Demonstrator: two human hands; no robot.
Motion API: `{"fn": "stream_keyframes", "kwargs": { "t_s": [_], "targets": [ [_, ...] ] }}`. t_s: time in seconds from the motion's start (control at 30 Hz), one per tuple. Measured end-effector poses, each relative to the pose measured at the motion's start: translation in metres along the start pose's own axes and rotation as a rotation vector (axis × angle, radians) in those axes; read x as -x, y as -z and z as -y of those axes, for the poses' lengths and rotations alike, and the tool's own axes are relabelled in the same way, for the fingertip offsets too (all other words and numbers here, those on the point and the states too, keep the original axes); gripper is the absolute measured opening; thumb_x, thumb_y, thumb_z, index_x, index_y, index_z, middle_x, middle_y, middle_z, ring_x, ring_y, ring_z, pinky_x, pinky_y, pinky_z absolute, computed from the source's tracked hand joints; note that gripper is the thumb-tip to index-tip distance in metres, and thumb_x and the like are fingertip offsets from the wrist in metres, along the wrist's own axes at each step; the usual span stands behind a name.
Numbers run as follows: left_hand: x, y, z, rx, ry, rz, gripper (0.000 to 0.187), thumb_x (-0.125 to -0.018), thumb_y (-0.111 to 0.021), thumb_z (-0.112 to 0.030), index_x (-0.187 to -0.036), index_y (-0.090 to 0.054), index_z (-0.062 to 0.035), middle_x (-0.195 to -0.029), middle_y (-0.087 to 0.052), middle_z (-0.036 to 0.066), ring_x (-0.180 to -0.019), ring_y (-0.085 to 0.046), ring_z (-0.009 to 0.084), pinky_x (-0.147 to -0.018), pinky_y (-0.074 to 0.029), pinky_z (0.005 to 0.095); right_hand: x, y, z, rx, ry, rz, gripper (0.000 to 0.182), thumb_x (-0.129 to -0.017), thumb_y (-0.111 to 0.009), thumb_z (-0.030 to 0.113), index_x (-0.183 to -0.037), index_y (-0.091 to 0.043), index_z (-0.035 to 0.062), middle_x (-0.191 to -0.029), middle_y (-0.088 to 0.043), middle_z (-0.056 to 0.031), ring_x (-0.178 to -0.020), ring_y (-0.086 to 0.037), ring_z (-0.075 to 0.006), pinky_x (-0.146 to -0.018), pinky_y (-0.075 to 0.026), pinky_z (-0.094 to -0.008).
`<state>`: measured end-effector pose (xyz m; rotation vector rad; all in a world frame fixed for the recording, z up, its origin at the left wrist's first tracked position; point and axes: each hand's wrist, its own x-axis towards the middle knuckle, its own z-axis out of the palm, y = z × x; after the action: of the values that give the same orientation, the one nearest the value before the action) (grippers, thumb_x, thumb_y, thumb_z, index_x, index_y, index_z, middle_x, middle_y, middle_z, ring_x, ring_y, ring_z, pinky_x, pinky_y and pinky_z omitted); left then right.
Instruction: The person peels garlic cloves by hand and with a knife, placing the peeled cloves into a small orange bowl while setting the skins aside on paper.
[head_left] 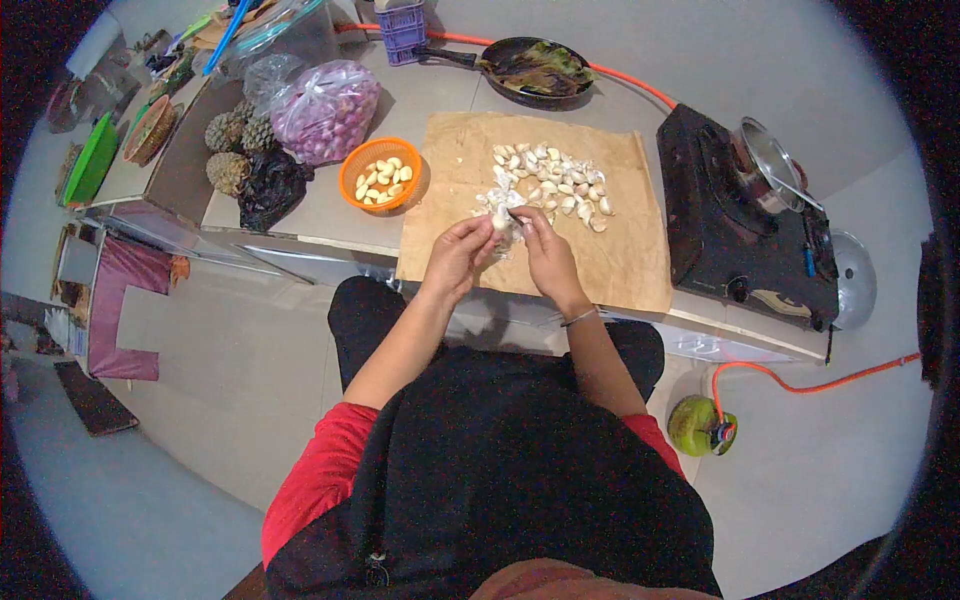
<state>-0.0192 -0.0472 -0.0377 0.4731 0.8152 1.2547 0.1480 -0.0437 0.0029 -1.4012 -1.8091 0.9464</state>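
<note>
My left hand [458,262] pinches a pale garlic clove [500,219] between thumb and fingertips. Close against it, my right hand [553,264] is closed on a small knife [515,213], of which only a short dark part shows. Beneath both hands lies a sheet of brown paper [620,262]. White papery garlic skins [492,202] are scattered just beyond my fingers. Farther back on the paper, several unpeeled garlic cloves [568,186] form a loose pile. An orange plastic basket [417,190] to the left holds several peeled cloves [380,180].
A bag of shallots [325,112], pineapples [229,172] and a black plastic bag [275,190] sit at the left. A frying pan [537,98] with wilted leaves is at the back. On the right, a gas stove [705,215] bears a metal pot [768,160]; a green gas cylinder [690,425] stands below.
</note>
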Motion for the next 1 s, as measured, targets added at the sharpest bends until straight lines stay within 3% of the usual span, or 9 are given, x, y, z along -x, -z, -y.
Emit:
{"fn": "stream_keyframes", "kwargs": {
  "t_s": [0.1, 0.2, 0.3, 0.43, 0.5, 0.63, 0.73, 0.9, 1.0],
  "targets": [
    [0.003, -0.008, -0.001, 0.019, -0.016, -0.020, 0.021, -0.089, -0.057, -0.005, -0.108, -0.057, 0.0035, -0.096, -0.062, 0.010, -0.090, -0.062, 0.0158, -0.072, -0.052, 0.0198, -0.001, 0.005, 0.008, 0.072, -0.121, -0.001, 0.026, -0.098, -0.034, 0.024, -0.120, -0.048, 0.0187, -0.101, -0.063, -0.0194, -0.097, -0.059, -0.0396, -0.080, -0.046, -0.0458],
    [0.009, -0.016, -0.007, 0.092, -0.009, -0.050, 0.023, -0.090, -0.056, -0.006, -0.111, -0.055, 0.0040, -0.098, -0.059, 0.010, -0.096, -0.059, 0.0165, -0.075, -0.051, 0.0222, -0.001, -0.003, -0.004, -0.074, 0.032, -0.027, 0.026, -0.098, -0.034, 0.024, -0.119, -0.048, 0.0176, -0.102, -0.063, -0.0194, -0.097, -0.059, -0.0392, -0.080, -0.046, -0.0458],
    [0.002, -0.016, -0.003, -0.008, -0.097, -0.074, 0.026, -0.091, -0.053, -0.007, -0.115, -0.053, 0.0033, -0.100, -0.057, 0.009, -0.097, -0.057, 0.0153, -0.078, -0.049, 0.0241, -0.002, -0.002, -0.003, -0.038, -0.005, -0.025, 0.026, -0.098, -0.034, 0.023, -0.119, -0.048, 0.0170, -0.104, -0.063, -0.0180, -0.100, -0.058, -0.0386, -0.081, -0.046, -0.0443],
    [0.005, -0.024, -0.018, -0.468, -0.190, 0.015, 0.031, -0.092, -0.051, -0.008, -0.121, -0.051, 0.0015, -0.104, -0.056, 0.008, -0.090, -0.055, 0.0127, -0.078, -0.048, 0.0250, -0.005, 0.009, 0.000, -0.062, -0.120, 0.069, 0.027, -0.098, -0.035, 0.023, -0.120, -0.049, 0.0165, -0.100, -0.063, -0.0140, -0.089, -0.061, -0.0304, -0.078, -0.046, -0.0382],
    [0.004, -0.035, -0.024, -0.339, -0.171, 0.074, 0.031, -0.092, -0.051, -0.008, -0.122, -0.051, 0.0021, -0.104, -0.057, 0.008, -0.087, -0.055, 0.0121, -0.075, -0.048, 0.0255, -0.006, 0.013, -0.001, -0.155, -0.088, 0.106, 0.027, -0.097, -0.036, 0.022, -0.120, -0.049, 0.0154, -0.094, -0.062, -0.0114, -0.081, -0.060, -0.0239, -0.075, -0.046, -0.0341],
    [-0.022, -0.016, -0.011, -0.007, 0.023, 0.319, 0.033, -0.091, -0.056, -0.016, -0.120, -0.053, -0.0002, -0.104, -0.060, 0.008, -0.093, -0.059, 0.0163, -0.083, -0.048, 0.0316, -0.006, 0.018, 0.003, -0.363, -0.019, 0.109, 0.027, -0.097, -0.038, 0.020, -0.119, -0.051, 0.0116, -0.084, -0.054, -0.0056, -0.075, -0.050, -0.0143, -0.072, -0.043, -0.0288],
    [-0.008, -0.033, -0.010, -0.123, -0.034, 0.192, 0.030, -0.089, -0.057, -0.007, -0.116, -0.053, 0.0044, -0.094, -0.060, 0.006, -0.079, -0.055, 0.0107, -0.068, -0.045, 0.0236, -0.008, 0.019, 0.000, -0.425, -0.027, 0.127, 0.027, -0.096, -0.038, 0.018, -0.118, -0.052, 0.0113, -0.080, -0.050, -0.0014, -0.072, -0.045, -0.0107, -0.068, -0.041, -0.0259],
    [-0.011, -0.021, -0.004, -0.127, 0.026, 0.242, 0.027, -0.087, -0.060, -0.007, -0.112, -0.055, 0.0017, -0.093, -0.060, 0.005, -0.081, -0.057, 0.0112, -0.068, -0.046, 0.0228, -0.004, 0.024, 0.005, -0.576, -0.097, 0.229, 0.026, -0.096, -0.039, 0.019, -0.117, -0.053, 0.0146, -0.074, -0.043, 0.0052, -0.062, -0.034, -0.0048, -0.055, -0.032, -0.0196],
    [-0.007, -0.019, -0.003, -0.118, 0.012, 0.262, 0.022, -0.087, -0.060, -0.008, -0.107, -0.056, 0.0001, -0.095, -0.060, 0.005, -0.083, -0.058, 0.0128, -0.070, -0.048, 0.0227, -0.005, 0.021, 0.003, -0.637, -0.053, 0.240, 0.025, -0.098, -0.038, 0.017, -0.121, -0.048, 0.0134, -0.066, -0.033, 0.0068, -0.053, -0.027, -0.0016, -0.046, -0.022, -0.0157]
  ]
}}
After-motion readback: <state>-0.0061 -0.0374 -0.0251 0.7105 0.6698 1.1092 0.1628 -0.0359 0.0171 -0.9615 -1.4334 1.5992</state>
